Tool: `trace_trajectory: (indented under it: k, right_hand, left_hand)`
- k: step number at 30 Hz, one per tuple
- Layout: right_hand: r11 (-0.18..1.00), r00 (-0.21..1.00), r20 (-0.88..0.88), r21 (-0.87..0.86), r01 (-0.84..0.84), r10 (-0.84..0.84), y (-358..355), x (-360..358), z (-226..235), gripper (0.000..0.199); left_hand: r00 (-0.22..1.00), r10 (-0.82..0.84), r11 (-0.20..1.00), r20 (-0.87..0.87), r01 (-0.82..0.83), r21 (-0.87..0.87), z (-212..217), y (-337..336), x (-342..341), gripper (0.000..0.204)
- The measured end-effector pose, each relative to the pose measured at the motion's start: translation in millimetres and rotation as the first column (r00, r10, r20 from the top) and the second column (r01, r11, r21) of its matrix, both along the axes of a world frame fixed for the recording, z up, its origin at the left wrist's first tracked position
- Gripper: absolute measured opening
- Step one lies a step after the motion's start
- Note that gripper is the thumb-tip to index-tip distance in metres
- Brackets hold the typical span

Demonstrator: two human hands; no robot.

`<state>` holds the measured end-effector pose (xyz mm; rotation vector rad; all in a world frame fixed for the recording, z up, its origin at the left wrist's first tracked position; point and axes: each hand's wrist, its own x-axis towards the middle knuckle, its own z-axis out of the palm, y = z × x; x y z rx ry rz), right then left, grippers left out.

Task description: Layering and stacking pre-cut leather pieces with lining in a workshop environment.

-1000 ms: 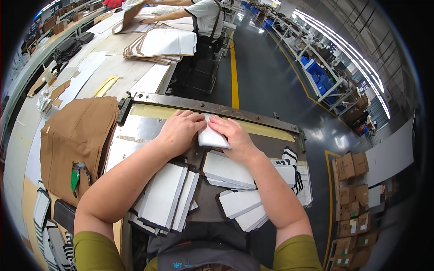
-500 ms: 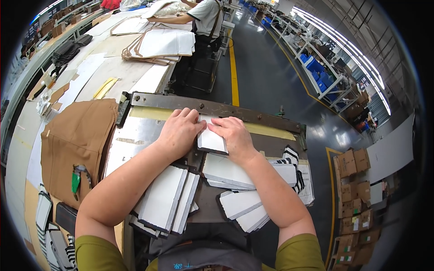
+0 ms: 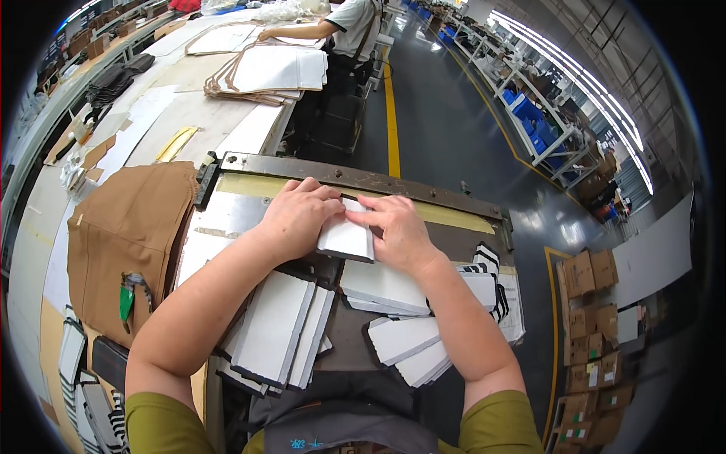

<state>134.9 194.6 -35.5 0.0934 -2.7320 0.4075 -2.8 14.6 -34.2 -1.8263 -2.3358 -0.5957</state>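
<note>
The fingers of the left hand (image 3: pixel 299 219) are bent and drawn nearly together at the far left edge of a dark-edged white piece (image 3: pixel 345 240), while those of the right hand (image 3: pixel 397 233) are folded in along its right edge, the thumb laid across its face; both hands have hold of it, though what the fingertips do underneath is hidden. The piece lies over the metal tabletop (image 3: pixel 350 344), its near edge toward six o'clock. Taking it as the centre of the dial, a bolted metal bar (image 3: pixel 363 181) crosses at twelve, with a yellow strip (image 3: pixel 454 218) along its near side. A stack of similar white pieces (image 3: pixel 271 325) rests at seven, near the left forearm, and two more groups lie around five, partly under the right forearm. Black-and-white striped material (image 3: pixel 486 259) sits at three. At nine is a brown fabric panel (image 3: pixel 125 227), with a green object (image 3: pixel 126 304) on it toward half past eight. Farther off, brown-edged white sheets (image 3: pixel 276 68) are piled at eleven, a co-worker (image 3: pixel 354 30) stands at twelve, blue bins (image 3: pixel 528 110) fill shelving at two, and cardboard boxes (image 3: pixel 586 325) are stacked at four.
</note>
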Motion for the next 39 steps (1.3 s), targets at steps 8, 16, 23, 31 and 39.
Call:
trace_trajectory:
  k: [8, 16, 23, 31, 39]
  right_hand:
    - [0.987, 0.923, 0.349, 0.058, 0.151, -0.162, -1, 7, 46, 0.04]
    - [0.951, 0.819, 0.573, -0.255, 0.174, 0.004, 49, 115, 101, 0.059]
    - [0.941, 0.915, 0.341, -0.177, 0.288, -0.216, 25, 191, 36, 0.074]
    - [0.786, 0.857, 0.06, -0.37, 0.496, -0.512, 47, 182, 30, 0.024]
    - [0.446, 0.261, -0.362, -0.703, 0.554, -0.895, 223, 262, 55, 0.025]
  left_hand:
    - [0.993, -0.009, 0.989, -0.116, -0.009, -0.148, 14, -1, -12, 0.04]
    - [0.956, -0.252, 0.945, -0.149, 0.211, -0.25, 83, -88, 24, 0.026]
    - [0.91, -0.383, 0.881, 0.162, 0.412, -0.232, 89, -72, 69, 0.041]
    - [0.904, -0.425, 0.879, 0.039, 0.423, -0.219, 34, 12, 114, 0.041]
    - [0.899, -0.425, 0.897, -0.106, 0.403, -0.181, 33, 22, 121, 0.04]
